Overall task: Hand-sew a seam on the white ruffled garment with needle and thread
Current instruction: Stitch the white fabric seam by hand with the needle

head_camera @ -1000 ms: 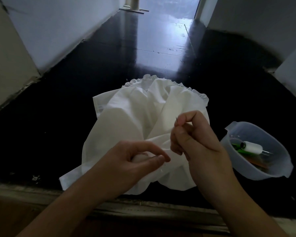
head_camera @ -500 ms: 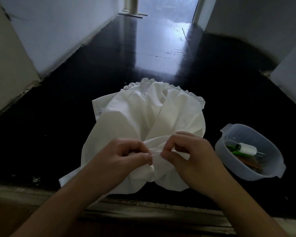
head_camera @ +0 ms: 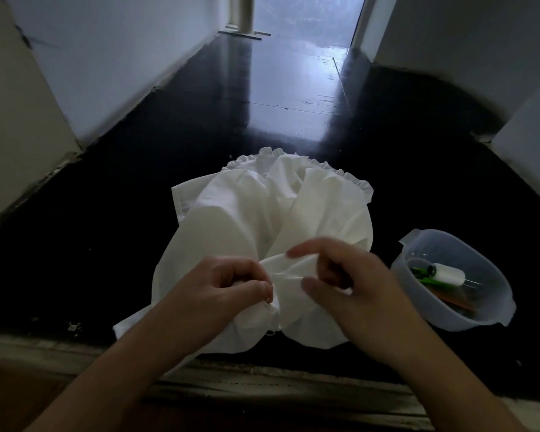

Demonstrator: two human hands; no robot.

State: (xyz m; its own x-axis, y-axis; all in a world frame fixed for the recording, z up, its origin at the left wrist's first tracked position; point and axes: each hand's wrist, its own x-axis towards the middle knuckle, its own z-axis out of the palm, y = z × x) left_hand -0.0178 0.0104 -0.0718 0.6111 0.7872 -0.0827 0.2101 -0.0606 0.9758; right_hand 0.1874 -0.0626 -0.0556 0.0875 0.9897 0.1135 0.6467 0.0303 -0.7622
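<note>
The white ruffled garment lies bunched on the dark floor, its ruffled edge at the far side. My left hand pinches a fold of the cloth near its front, thumb against curled fingers. My right hand is just right of it, blurred, index finger and thumb spread around a raised fold of the fabric. The needle and the thread are not visible in this frame.
A translucent plastic bowl stands on the floor to the right, holding a white thread spool and green and orange items. A raised worn ledge runs across the front. Pale walls flank the glossy black floor.
My right hand came down from a raised position, where it held the needle up, to the fabric beside my left hand. It now spreads its finger and thumb over the fold.
</note>
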